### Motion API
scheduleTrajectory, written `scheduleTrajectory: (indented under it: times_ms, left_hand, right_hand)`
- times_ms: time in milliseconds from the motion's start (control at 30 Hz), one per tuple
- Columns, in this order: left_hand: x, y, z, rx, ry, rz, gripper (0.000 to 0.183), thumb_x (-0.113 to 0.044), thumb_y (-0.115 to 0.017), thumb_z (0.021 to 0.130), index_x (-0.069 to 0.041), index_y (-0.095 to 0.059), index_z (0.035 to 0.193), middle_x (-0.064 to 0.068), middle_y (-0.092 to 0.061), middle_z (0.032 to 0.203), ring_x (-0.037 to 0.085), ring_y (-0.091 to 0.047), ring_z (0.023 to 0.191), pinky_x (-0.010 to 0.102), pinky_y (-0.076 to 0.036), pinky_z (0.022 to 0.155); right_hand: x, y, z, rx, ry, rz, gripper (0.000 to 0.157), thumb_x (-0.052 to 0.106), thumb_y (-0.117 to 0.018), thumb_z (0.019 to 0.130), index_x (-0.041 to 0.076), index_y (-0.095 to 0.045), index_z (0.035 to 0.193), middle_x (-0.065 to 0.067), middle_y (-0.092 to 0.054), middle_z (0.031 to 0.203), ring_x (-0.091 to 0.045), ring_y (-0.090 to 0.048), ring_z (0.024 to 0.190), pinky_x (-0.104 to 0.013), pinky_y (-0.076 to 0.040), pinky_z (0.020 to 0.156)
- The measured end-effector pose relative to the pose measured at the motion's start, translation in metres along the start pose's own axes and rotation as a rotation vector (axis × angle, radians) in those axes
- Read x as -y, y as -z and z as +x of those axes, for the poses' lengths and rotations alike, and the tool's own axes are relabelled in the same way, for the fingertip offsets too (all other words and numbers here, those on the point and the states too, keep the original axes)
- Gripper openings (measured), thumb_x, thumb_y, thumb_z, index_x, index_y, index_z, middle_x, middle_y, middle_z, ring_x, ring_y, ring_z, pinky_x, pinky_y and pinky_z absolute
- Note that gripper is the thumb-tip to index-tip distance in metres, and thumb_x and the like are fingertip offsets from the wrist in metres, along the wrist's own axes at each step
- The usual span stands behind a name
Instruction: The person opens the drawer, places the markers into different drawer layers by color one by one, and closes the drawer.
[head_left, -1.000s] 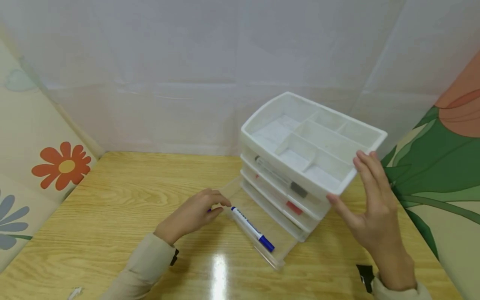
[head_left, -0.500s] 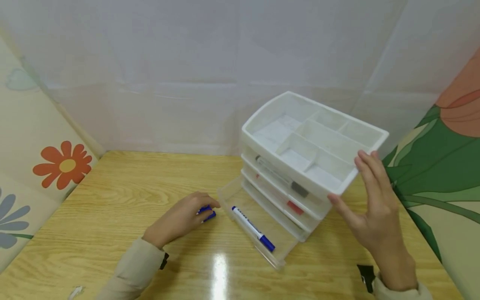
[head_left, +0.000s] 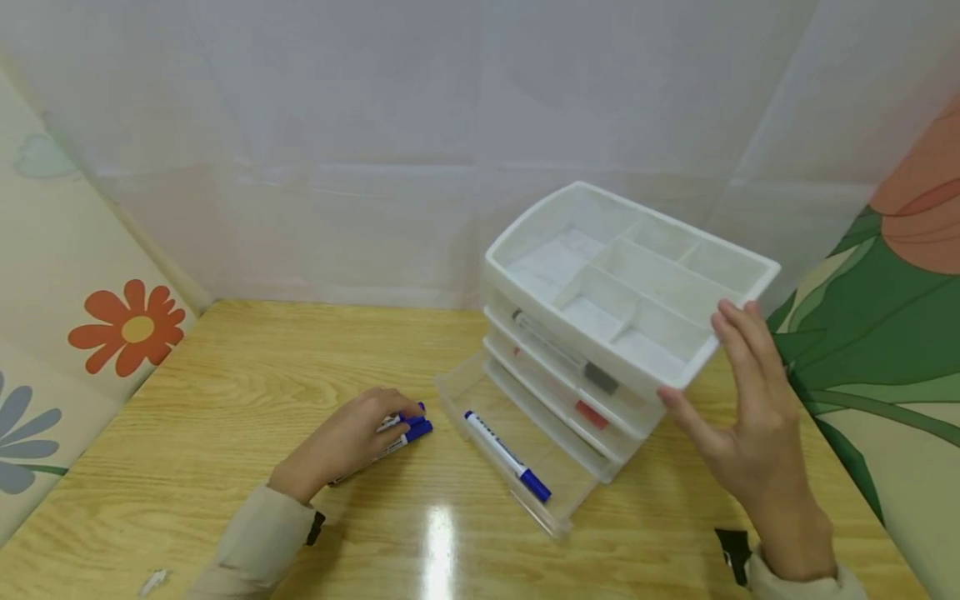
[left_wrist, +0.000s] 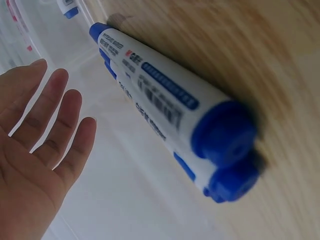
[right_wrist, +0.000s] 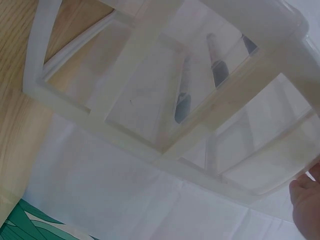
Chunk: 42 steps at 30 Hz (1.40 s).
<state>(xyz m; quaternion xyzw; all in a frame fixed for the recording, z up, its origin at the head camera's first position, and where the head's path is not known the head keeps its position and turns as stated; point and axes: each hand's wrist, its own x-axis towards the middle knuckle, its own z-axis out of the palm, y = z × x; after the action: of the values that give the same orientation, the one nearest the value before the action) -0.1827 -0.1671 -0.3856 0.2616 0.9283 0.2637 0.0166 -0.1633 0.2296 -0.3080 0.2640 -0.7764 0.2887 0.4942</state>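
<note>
1. Currently, your left hand (head_left: 341, 446): fingers apart, near blue-capped markers (left_wrist: 160, 90) on the table (head_left: 300, 358).
2. Your right hand (head_left: 757, 437): fingers spread, touching the white drawer unit (head_left: 600, 346).
3. Single marker (head_left: 507, 456), blue-capped, inside the pulled-out bottom drawer (head_left: 543, 454).

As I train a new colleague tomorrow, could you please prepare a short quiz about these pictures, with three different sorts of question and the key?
1. True or false: the whiteboard markers nearest the left hand lie outside the open bottom drawer.
2. Which touches the white drawer organizer? a) left b) right c) both
3. Fill in: the marker in that drawer has a ____ cap.

Key: 1. True. 2. b: the right hand, at its corner. 3. Blue.
</note>
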Motion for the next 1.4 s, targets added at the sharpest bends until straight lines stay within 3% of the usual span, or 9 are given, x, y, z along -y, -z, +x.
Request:
scheduleTrajectory:
  times_ms: [767, 1133, 1400]
  left_hand:
    - [0.024, 0.009, -0.025, -0.009, 0.118, 0.014, 0.025, -0.006, -0.07, 0.09, -0.009, -0.071, 0.115, 0.005, -0.072, 0.113, 0.024, -0.065, 0.1, 0.043, -0.058, 0.085]
    - [0.035, 0.014, -0.029, 0.048, 0.19, 0.011, 0.025, -0.006, -0.07, 0.09, -0.005, -0.07, 0.115, 0.008, -0.072, 0.108, 0.026, -0.066, 0.099, 0.046, -0.058, 0.086]
    - [0.039, 0.017, -0.03, 0.101, 0.239, 0.007, 0.02, -0.001, -0.069, 0.089, -0.003, -0.072, 0.109, 0.006, -0.073, 0.1, 0.021, -0.068, 0.092, 0.041, -0.059, 0.081]
  right_hand:
    - [-0.001, -0.001, 0.0, 0.014, -0.008, -0.006, 0.08, 0.056, -0.062, 0.092, -0.014, -0.054, 0.131, -0.031, -0.053, 0.138, -0.043, -0.04, 0.141, -0.037, -0.028, 0.123]
    - [-0.001, 0.001, -0.001, 0.005, -0.001, 0.002, 0.08, 0.055, -0.063, 0.092, -0.015, -0.054, 0.13, -0.032, -0.053, 0.137, -0.045, -0.04, 0.14, -0.035, -0.029, 0.123]
    - [-0.001, 0.0, -0.001, 0.005, 0.004, 0.001, 0.08, 0.054, -0.063, 0.092, -0.015, -0.054, 0.13, -0.032, -0.053, 0.137, -0.044, -0.04, 0.141, -0.034, -0.029, 0.123]
